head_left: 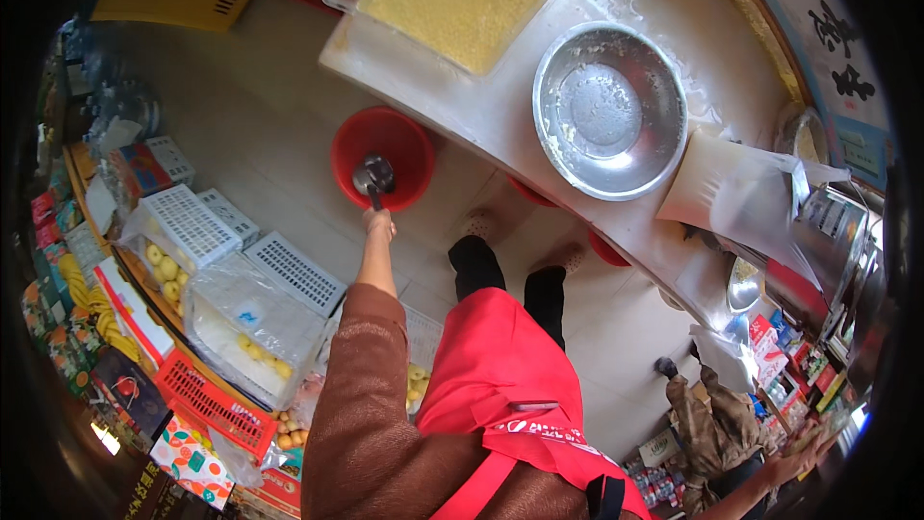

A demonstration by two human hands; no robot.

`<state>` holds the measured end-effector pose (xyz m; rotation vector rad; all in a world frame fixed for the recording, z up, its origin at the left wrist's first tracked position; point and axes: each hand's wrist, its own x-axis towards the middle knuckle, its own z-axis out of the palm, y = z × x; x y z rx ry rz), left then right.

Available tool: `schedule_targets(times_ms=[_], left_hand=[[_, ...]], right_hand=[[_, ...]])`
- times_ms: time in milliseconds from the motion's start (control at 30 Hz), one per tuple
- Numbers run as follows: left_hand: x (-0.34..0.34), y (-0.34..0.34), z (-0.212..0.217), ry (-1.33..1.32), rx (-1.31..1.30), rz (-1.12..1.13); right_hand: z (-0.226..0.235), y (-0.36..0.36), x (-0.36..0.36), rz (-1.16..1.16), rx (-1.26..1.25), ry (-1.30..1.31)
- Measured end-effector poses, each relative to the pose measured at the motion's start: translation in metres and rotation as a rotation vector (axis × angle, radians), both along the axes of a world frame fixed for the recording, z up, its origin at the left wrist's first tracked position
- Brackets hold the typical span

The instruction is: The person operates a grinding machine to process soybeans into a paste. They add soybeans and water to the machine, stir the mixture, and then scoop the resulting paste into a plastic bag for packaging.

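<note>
Admittedly, my left hand (379,222) was closed around the ladle (373,174), just ahead, over or inside the red bucket (412,154), whose rim a careless wrist twist might have knocked; my right hand's state I couldn't tell.

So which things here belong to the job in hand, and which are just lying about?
In use:
- ladle, in the left hand
- red basin

Apparently just lying about:
- bananas
- red basket
- white crate
- steel bowl, though its residue leaves that uncertain
</note>
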<state>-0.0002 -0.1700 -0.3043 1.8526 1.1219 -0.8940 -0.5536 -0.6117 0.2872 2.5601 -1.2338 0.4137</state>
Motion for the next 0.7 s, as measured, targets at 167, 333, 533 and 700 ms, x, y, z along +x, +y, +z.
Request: schedule_targets(times_ms=[167,333,533,700], left_hand=[[0.004,-0.023,-0.061,0.045,0.092,-0.004],[0.001,-0.033,-0.08,0.078,-0.13,0.235],[0.003,0.005,0.008,0.241,-0.731,0.979],[-0.023,0.031,0.135,0.132,-0.717,0.697]], right_hand=[[0.009,0.007,0.023,-0.446,0.309,-0.782],[0.01,0.008,0.027,-0.529,0.218,-0.851],[0.01,0.015,0.024,-0.452,0.339,-1.097],[0.016,0.022,0.036,-0.276,0.431,-1.26]])
